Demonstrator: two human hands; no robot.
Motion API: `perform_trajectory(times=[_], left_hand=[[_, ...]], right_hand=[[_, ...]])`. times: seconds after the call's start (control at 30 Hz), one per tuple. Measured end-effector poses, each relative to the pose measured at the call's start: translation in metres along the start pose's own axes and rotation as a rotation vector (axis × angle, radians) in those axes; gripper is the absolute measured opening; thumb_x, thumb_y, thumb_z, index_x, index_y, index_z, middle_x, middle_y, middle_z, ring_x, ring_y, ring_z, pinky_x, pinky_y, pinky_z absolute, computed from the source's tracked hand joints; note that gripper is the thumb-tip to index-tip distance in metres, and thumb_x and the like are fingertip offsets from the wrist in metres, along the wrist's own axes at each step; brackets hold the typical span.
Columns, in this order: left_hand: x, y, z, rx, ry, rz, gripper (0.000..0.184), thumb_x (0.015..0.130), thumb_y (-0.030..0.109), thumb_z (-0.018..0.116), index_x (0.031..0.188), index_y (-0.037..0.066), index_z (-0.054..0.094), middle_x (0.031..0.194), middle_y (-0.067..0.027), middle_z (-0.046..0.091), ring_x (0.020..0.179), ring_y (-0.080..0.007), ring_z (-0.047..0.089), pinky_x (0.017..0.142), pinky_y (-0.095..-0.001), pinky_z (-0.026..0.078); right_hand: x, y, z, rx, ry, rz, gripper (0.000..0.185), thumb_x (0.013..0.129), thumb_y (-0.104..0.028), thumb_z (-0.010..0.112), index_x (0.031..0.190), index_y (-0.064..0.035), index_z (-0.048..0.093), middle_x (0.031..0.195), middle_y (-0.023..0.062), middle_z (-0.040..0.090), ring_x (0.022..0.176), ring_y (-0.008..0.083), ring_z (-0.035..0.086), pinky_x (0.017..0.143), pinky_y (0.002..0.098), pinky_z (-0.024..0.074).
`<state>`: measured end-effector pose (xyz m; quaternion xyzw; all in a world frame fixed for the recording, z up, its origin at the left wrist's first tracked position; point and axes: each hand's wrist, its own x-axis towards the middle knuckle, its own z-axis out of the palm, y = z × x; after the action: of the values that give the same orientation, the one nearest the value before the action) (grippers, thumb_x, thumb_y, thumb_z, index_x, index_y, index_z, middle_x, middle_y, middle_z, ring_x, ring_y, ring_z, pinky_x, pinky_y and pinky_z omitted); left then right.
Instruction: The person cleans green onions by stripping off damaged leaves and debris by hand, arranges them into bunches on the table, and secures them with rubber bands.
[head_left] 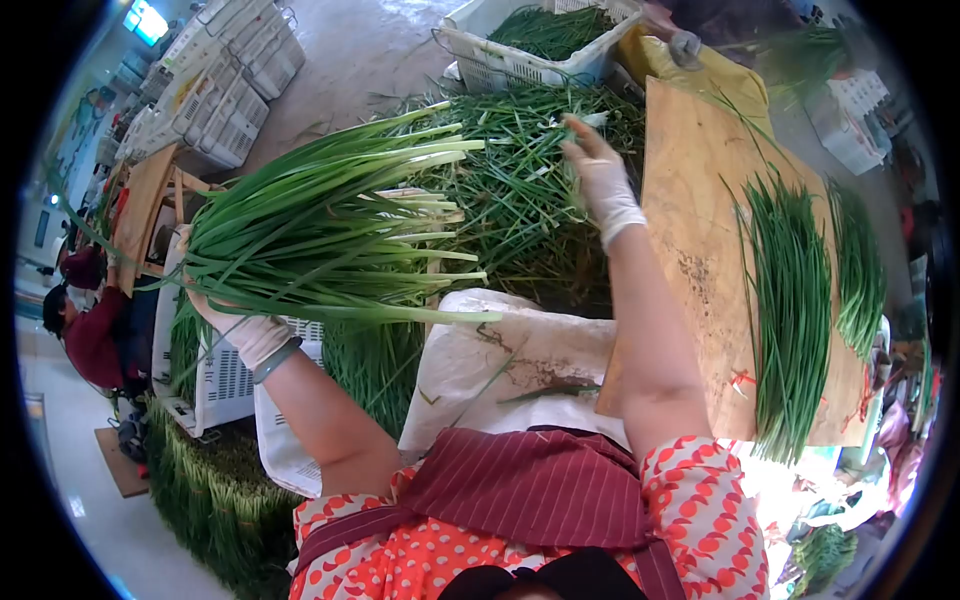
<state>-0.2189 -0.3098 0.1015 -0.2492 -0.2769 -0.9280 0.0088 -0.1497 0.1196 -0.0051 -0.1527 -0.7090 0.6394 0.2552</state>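
A large bunch of garlic chives, green leaves to the left and pale stalk ends to the right, lies across my left hand. The gloved left fingers curl under and around the leaves, partly hidden by them. To the right of the stalk ends, my right hand, also gloved, is raised over a heap of loose chive leaves. Its fingers stretch forward, a little apart, with nothing plainly held. A small pale scrap lies near the fingertips.
On the wooden board at right lie bundles of chives. A white crate with greens stands ahead; stacked crates are at far left. White sacking covers my lap. Another person sits at left.
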Motion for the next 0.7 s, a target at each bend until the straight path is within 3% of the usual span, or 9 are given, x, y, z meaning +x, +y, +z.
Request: perform_trajectory(times=[0.03, 0.1, 0.17, 0.27, 0.37, 0.43, 0.57, 0.63, 0.7], left_hand=[[0.001, 0.001, -0.005, -0.149, -0.153, -0.116, 0.036, 0.083, 0.017, 0.048, 0.118, 0.008, 0.050, 0.119, -0.0050, 0.051, 0.112, -0.0184, 0.048, 0.099, -0.0347, 0.034], [0.003, -0.003, -0.014, 0.037, -0.041, -0.028, 0.036, 0.083, 0.017, 0.049, 0.118, 0.007, 0.050, 0.119, -0.0054, 0.051, 0.112, -0.0186, 0.047, 0.099, -0.0344, 0.034], [0.005, -0.005, -0.013, 0.223, 0.075, 0.055, 0.036, 0.084, 0.018, 0.049, 0.118, 0.006, 0.050, 0.120, -0.0058, 0.051, 0.112, -0.0188, 0.047, 0.099, -0.0341, 0.034], [0.009, -0.014, 0.001, -0.096, -0.098, -0.054, 0.036, 0.086, 0.019, 0.047, 0.119, 0.006, 0.050, 0.120, -0.0060, 0.051, 0.113, -0.0189, 0.047, 0.100, -0.0339, 0.033], [0.010, -0.018, 0.006, -0.141, 0.052, 0.002, 0.030, 0.088, 0.019, 0.043, 0.113, 0.004, 0.053, 0.112, -0.0067, 0.057, 0.106, -0.0220, 0.053, 0.094, -0.0388, 0.041], [0.008, -0.020, 0.021, 0.164, 0.268, 0.099, 0.029, 0.086, 0.019, 0.045, 0.111, 0.005, 0.054, 0.110, -0.0048, 0.057, 0.106, -0.0213, 0.052, 0.096, -0.0393, 0.039], [0.010, -0.020, 0.021, -0.027, 0.152, 0.003, 0.029, 0.084, 0.018, 0.047, 0.109, 0.006, 0.056, 0.110, -0.0049, 0.057, 0.107, -0.0211, 0.051, 0.097, -0.0395, 0.037], [0.016, -0.018, 0.010, -0.162, -0.129, -0.133, 0.038, 0.089, 0.027, 0.042, 0.121, 0.007, 0.049, 0.123, -0.0102, 0.050, 0.113, -0.0235, 0.047, 0.099, -0.0391, 0.035], [0.015, -0.022, 0.017, -0.156, -0.035, -0.125, 0.034, 0.087, 0.023, 0.042, 0.113, 0.006, 0.054, 0.117, -0.0085, 0.053, 0.111, -0.0231, 0.048, 0.099, -0.0409, 0.035]], right_hand=[[-0.008, -0.025, 0.017, 0.087, -0.100, -0.026, 0.033, 0.083, -0.020, 0.062, 0.114, -0.0092, 0.058, 0.113, 0.0057, 0.059, 0.097, 0.0148, 0.055, 0.088, 0.0267, 0.0409], [-0.026, -0.067, 0.046, 0.150, -0.284, -0.085, 0.021, 0.081, -0.016, 0.065, 0.100, -0.0061, 0.066, 0.106, 0.0059, 0.062, 0.097, 0.0131, 0.056, 0.090, 0.0246, 0.0395], [-0.042, -0.077, 0.070, -0.132, -0.149, -0.340, 0.031, 0.073, -0.021, 0.072, 0.100, -0.0084, 0.066, 0.097, 0.0057, 0.065, 0.099, 0.0200, 0.057, 0.088, 0.0310, 0.0443], [-0.044, -0.080, 0.088, -0.231, -0.086, -0.333, 0.032, 0.068, -0.019, 0.074, 0.098, -0.0096, 0.068, 0.093, 0.0084, 0.065, 0.094, 0.0237, 0.058, 0.086, 0.0310, 0.0448], [-0.042, -0.080, 0.090, -0.151, -0.267, -0.336, 0.028, 0.066, -0.018, 0.074, 0.093, -0.0120, 0.070, 0.090, 0.0102, 0.065, 0.089, 0.0252, 0.058, 0.083, 0.0306, 0.0458], [-0.042, -0.076, 0.093, -0.215, -0.204, -0.499, 0.025, 0.066, -0.017, 0.075, 0.090, -0.0151, 0.071, 0.088, 0.0110, 0.065, 0.085, 0.0238, 0.058, 0.080, 0.0311, 0.0467], [-0.044, -0.065, 0.096, 0.142, -0.267, -0.144, 0.019, 0.072, -0.015, 0.072, 0.090, -0.0089, 0.070, 0.084, 0.0063, 0.066, 0.072, 0.0136, 0.056, 0.071, 0.0261, 0.0459], [-0.050, -0.079, 0.091, 0.275, -0.259, -0.019, 0.016, 0.075, -0.014, 0.070, 0.089, -0.0063, 0.070, 0.082, 0.0043, 0.067, 0.067, 0.0100, 0.054, 0.067, 0.0235, 0.0453], [-0.053, -0.093, 0.079, 0.383, -0.223, 0.094, 0.013, 0.080, -0.012, 0.066, 0.087, -0.0011, 0.068, 0.084, 0.0018, 0.067, 0.062, 0.0050, 0.051, 0.060, 0.0190, 0.0424]])
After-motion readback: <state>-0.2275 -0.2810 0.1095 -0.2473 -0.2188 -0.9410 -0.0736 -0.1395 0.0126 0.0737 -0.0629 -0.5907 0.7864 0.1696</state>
